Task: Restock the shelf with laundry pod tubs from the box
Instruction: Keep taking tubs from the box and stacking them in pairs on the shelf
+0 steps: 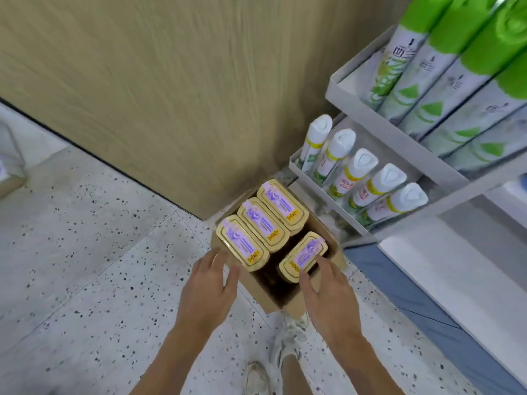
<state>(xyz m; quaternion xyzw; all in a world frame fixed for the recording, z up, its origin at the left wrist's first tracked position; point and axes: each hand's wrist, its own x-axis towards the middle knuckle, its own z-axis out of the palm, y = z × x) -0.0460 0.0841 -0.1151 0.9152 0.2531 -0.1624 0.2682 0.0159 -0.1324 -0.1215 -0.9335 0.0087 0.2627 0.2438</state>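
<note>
Cardboard box [265, 303] of laundry pod tubs sits on the speckled floor [85, 252] at the foot of a wood-grain panel [171, 81], as a person bends over it with both hands apart and their fingers straight and spread, neither closed on anything. Four gold-lidded tubs remain inside: three [266, 225] packed side by side along the box's 9 o'clock side, and a lone tub [302, 256] on the 3 o'clock side, with a dark empty gap between them. The lone tub lies just ahead of the right hand [325, 292], at about its 11 o'clock, its long axis running roughly from 8 o'clock to 2 o'clock; whether the fingertips already touch its lid cannot be told. The left hand [211, 283] hovers at the box's outer rim, nearer the row of three, so the right hand looks the closer to the lone tub. White spray cans [362, 166] and green-topped cans [456, 52] fill the shelf unit [370, 115] at 2 o'clock; a bare white shelf [427, 266] lies below them, near the box.
</note>
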